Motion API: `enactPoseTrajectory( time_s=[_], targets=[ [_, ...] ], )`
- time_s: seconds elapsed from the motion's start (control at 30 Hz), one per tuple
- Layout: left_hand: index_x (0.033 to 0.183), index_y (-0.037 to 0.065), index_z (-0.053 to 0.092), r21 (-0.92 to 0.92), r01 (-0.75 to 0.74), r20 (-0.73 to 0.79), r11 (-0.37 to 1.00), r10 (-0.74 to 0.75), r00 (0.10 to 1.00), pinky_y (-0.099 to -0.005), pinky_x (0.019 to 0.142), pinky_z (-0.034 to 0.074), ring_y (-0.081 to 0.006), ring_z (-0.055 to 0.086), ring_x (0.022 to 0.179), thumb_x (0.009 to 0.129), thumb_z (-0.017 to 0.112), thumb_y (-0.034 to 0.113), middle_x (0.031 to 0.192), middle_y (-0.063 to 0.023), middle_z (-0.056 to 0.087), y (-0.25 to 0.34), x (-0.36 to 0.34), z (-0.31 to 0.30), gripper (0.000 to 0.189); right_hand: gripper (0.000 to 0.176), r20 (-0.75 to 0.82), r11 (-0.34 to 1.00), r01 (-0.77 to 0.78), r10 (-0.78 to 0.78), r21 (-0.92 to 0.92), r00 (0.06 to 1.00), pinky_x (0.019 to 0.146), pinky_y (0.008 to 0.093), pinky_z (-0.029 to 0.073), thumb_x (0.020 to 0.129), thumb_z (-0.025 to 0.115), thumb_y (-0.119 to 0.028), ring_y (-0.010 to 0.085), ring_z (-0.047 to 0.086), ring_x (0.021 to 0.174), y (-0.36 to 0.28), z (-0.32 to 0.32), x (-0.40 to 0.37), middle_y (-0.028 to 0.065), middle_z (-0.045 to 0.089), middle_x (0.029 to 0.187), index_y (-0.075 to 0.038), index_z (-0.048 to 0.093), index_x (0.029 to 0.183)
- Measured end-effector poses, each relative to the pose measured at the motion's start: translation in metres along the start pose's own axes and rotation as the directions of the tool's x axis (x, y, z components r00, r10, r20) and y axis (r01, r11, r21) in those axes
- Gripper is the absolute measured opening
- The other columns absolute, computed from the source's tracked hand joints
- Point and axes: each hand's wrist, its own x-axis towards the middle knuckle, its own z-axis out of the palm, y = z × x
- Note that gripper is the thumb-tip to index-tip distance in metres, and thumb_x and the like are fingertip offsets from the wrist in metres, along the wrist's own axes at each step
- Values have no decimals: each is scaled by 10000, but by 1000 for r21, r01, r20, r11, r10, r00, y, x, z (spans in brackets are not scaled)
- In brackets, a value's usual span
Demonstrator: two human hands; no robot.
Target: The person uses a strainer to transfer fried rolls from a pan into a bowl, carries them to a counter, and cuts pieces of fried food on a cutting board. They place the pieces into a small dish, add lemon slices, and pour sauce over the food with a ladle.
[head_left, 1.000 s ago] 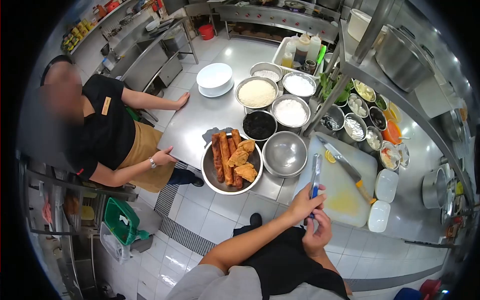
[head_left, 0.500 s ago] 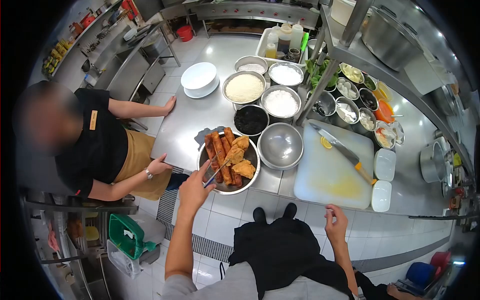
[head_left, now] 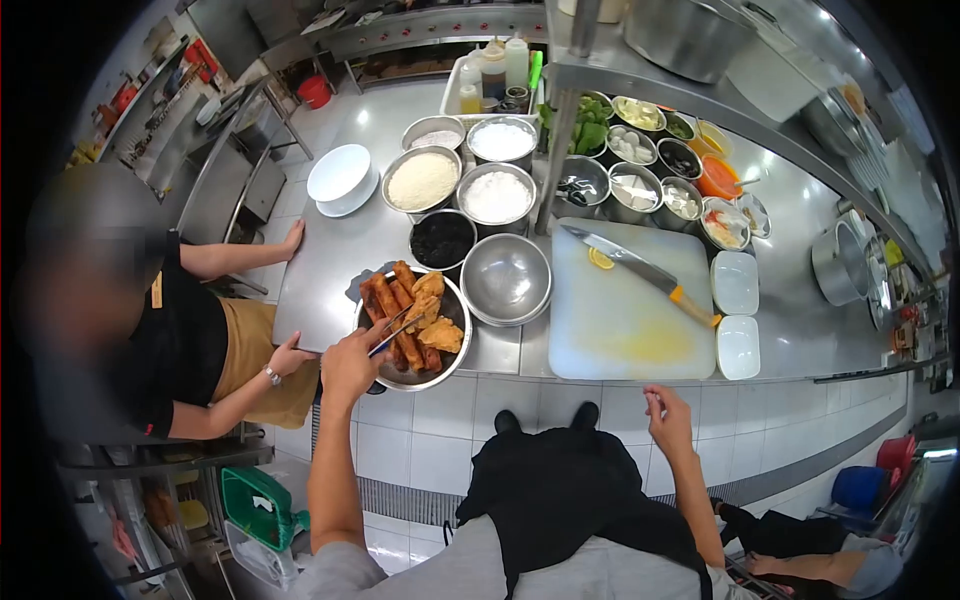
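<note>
The food lies ahead of the left hand (head_left: 352, 362) and slightly to its right, in a round bowl (head_left: 455, 307) at the near edge of the counter (head_left: 325, 285), not far from its near left corner. The near side of the bowl seems to reach past this edge.

The rolls (head_left: 386, 298) have their long axis from the far left of the bowl to its near right. The tongs (head_left: 380, 346) lie across this direction: they go from the left hand, over the near left rim, towards the far right, and their tips are at the fried pieces (head_left: 440, 336). The fingers of the left hand are closed around the tongs. Whether the tips grip a piece, I cannot tell.

The left hand is clearly the nearer one. The right hand (head_left: 669, 418) is well apart from the bowl, in front of the near edge of the board (head_left: 600, 325), towards its near right corner. Its fingers are bent and nothing is seen in them; I cannot tell if thumb and fingertip touch.

A co-worker's hand (head_left: 289, 358) is at the near left corner of the counter.
</note>
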Motion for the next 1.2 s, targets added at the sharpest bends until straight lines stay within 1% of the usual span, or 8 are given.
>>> enactPoseTrajectory(
  time_s=[0.13, 0.27, 0.37, 0.43, 0.67, 0.9, 1.07, 1.2],
  targets=[
    [1337, 231, 588, -138, -9, -140, 990, -11, 990, -411, 771, 514, -305, 658, 892, 780, 756, 258, 951, -79, 674, 7, -21, -6, 583, 145, -125, 1000, 3, -4, -2, 992, 637, 344, 518, 936, 608, -103, 262, 664, 732, 33, -21, 32, 148, 687, 929, -12, 662, 1035],
    [1381, 134, 552, -381, -115, -229, 917, 27, 973, -335, 799, 513, -228, 688, 923, 785, 734, 66, 1111, -111, 702, 45, -33, -13, 627, 275, -245, 921, 59, -164, -386, 956, 905, 434, 474, 889, 634, -105, 331, 598, 1071, 72, -49, 78, 147, 647, 1097, -34, 613, 1154],
    [1430, 74, 494, -769, 211, 152, 603, -148, 977, -240, 755, 503, -86, 594, 861, 820, 720, 17, 1110, 10, 664, 132, -43, -16, 653, 438, -235, 859, -16, -122, -512, 964, 989, 474, 412, 855, 644, -93, 339, 515, 1196, 90, -56, 109, 130, 588, 1237, -70, 539, 1279],
    [1444, 140, 499, -848, 182, 174, 498, -61, 983, -215, 469, 369, -25, 409, 571, 836, 750, 85, 852, 45, 569, 176, -35, 38, 660, 489, -190, 844, 73, -203, -532, 961, 994, 485, 403, 851, 634, -89, 343, 504, 1198, 107, -55, 130, 130, 573, 1253, -80, 506, 1323],
    [1510, 172, 379, -814, 578, 551, 58, -239, 800, -241, 439, 384, -99, 497, 520, 885, 738, 267, 892, 2, 577, 321, -17, 182, 728, 606, 214, 748, 242, -136, -618, 967, 922, 491, 454, 833, 566, -71, 352, 561, 1067, 116, -56, 178, 184, 566, 1183, -99, 428, 1423],
    [1524, 124, 338, -835, 511, 433, 204, -329, 839, -260, 425, 428, -119, 566, 526, 860, 755, 217, 849, -27, 608, 349, -47, 182, 790, 422, 116, 993, 9, 5, -116, 993, 746, 505, 517, 867, 597, -177, 459, 639, 836, 101, -87, 74, 264, 647, 960, -40, 521, 1259],
    [1497, 92, 389, -764, 386, 208, 516, -370, 906, -263, 440, 463, -112, 551, 498, 845, 757, 180, 857, -76, 652, 337, -64, 157, 754, 390, 147, 989, -45, 23, 144, 989, 781, 476, 521, 901, 653, -255, 433, 650, 898, 90, -101, -3, 233, 680, 990, -33, 570, 1211],
    [1474, 177, 440, -439, 210, -15, 874, -241, 970, -372, 654, 503, -234, 622, 761, 835, 754, 275, 912, -80, 648, 315, -47, 144, 718, 394, 248, 976, -129, 84, 174, 965, 788, 463, 526, 909, 643, -238, 433, 651, 909, 72, -85, -15, 227, 682, 987, -32, 562, 1235]
  ],
)
